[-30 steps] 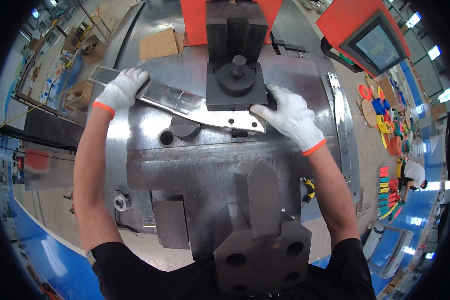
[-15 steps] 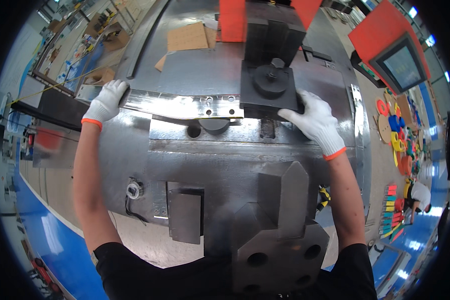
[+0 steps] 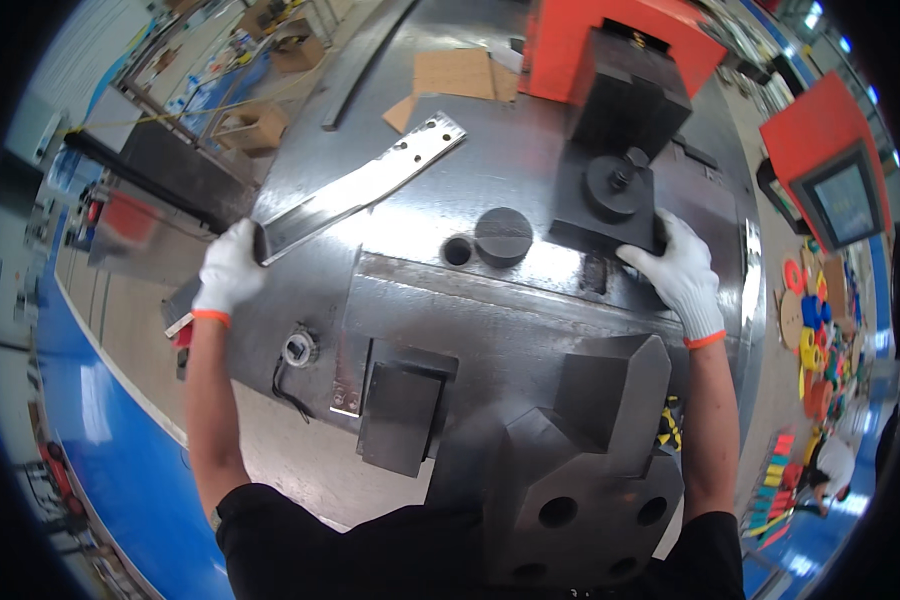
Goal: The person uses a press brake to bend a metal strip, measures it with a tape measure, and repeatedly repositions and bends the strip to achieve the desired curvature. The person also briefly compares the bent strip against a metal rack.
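Note:
My left hand, in a white glove with an orange cuff, is closed around a flat silver metal bar. The bar slants away to the right over the table, with several holes punched in its far end, and its other end sticks out past my hand at the lower left. At the right, my gloved right hand touches the edge of a square black die block topped by a round boss and bolt. Its thumb is spread apart from the fingers, which are partly hidden. A dark round post stands between bar and block.
A large V-topped steel block stands close to me. Left of it are a dark rectangular block and a small round device with a cord. Cardboard lies at the back; a red-framed screen stands right.
The bar has swung from lying crosswise beside the black block to a slant, its punched end now away from the block. My left hand moved nearer me; my right hand stayed at the block.

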